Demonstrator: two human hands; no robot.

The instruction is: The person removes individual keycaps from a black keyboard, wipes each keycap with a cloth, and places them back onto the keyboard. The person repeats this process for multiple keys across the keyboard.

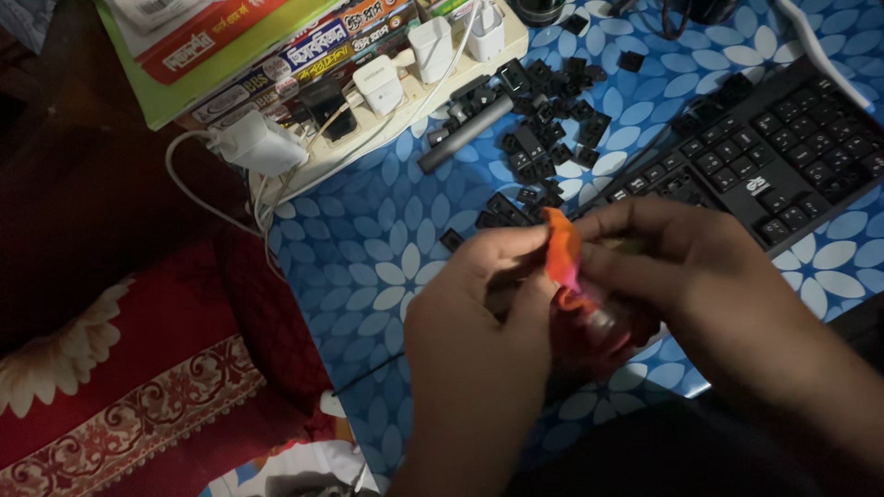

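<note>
I pinch an orange cloth (562, 250) between both hands, left hand (479, 304) and right hand (672, 253) closed on it. Keycaps (543, 138) lie at twelve o'clock, keyboard (783, 147) at two. Wiping seems in hand; next needs a firm grip.

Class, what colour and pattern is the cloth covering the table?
Blue with white flower-petal shapes, on the tablecloth, seen in the head view.

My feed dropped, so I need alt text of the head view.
Both hands, left hand and right hand, pinch an orange cloth over a blue flowered tablecloth. Behind lie loose black keycaps, a keyboard and a power strip.
</note>
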